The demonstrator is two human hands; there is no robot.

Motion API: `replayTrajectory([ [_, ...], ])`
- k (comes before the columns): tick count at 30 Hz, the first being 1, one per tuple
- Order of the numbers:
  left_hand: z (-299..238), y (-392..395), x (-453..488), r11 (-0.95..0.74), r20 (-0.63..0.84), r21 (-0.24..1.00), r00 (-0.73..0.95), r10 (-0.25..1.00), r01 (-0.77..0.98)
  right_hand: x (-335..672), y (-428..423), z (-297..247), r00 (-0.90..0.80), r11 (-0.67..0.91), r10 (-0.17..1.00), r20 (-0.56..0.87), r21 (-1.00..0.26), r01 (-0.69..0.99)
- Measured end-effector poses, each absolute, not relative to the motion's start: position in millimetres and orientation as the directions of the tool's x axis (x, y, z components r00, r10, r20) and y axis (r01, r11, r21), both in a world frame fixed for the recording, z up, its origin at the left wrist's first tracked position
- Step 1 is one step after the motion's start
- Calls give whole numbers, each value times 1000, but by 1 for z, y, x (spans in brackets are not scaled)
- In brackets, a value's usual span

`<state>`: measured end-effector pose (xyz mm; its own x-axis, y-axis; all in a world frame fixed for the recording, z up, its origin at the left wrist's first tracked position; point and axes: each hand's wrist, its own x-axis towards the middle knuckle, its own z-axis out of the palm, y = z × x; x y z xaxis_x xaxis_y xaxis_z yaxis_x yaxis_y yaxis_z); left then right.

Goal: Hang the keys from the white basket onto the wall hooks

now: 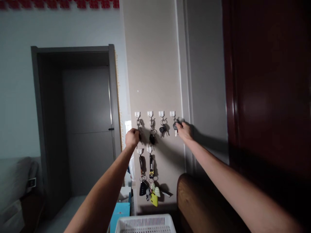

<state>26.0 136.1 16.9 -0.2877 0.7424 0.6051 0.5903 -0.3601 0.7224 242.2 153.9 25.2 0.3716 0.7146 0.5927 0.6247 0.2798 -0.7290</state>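
Both arms reach up to a beige wall panel with a row of white hooks (150, 114). My left hand (132, 137) is closed round the key set hanging from the leftmost upper hook (137, 115). My right hand (184, 130) is closed on the dark key fob (175, 125) under the rightmost upper hook (172, 113). Between them hang two more key sets, one black fob (152, 138) and one bunch (162, 128). Two lower hooks carry lanyards with keys and a yellow tag (154, 198).
A white slatted basket (145, 224) sits below, beside a blue box (120, 213). A brown rounded wooden piece (194, 200) stands at lower right, against a dark red door (267, 97). A grey doorway (80, 129) opens at left, with a sofa (14, 184) beyond.
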Motion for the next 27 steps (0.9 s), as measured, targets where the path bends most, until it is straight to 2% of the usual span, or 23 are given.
replayTrajectory([
  [4,42,146,20,-483,628,773,-386,676,412,240,151,57,404,303,678,614,-734,607],
  [6,57,149,15,-509,650,759,-416,637,407,236,147,71,387,277,676,627,-703,655],
  [9,73,146,6,-436,665,733,-414,622,522,233,137,84,315,176,784,535,-678,713],
  [11,79,143,0,-338,648,698,-358,672,631,233,130,90,255,79,878,405,-648,757],
  [13,83,141,-3,-280,622,644,-274,734,711,234,124,95,249,29,898,364,-613,790],
  [16,91,145,-2,-332,629,634,-217,746,699,232,121,106,242,151,842,482,-641,753],
  [20,102,151,9,-456,686,696,-328,649,554,219,126,105,100,390,812,575,-662,640],
  [23,101,149,15,-467,708,678,-333,623,568,207,134,84,87,426,799,594,-664,615],
  [27,93,147,14,-388,658,633,-202,725,670,198,143,51,182,382,746,640,-636,670],
])
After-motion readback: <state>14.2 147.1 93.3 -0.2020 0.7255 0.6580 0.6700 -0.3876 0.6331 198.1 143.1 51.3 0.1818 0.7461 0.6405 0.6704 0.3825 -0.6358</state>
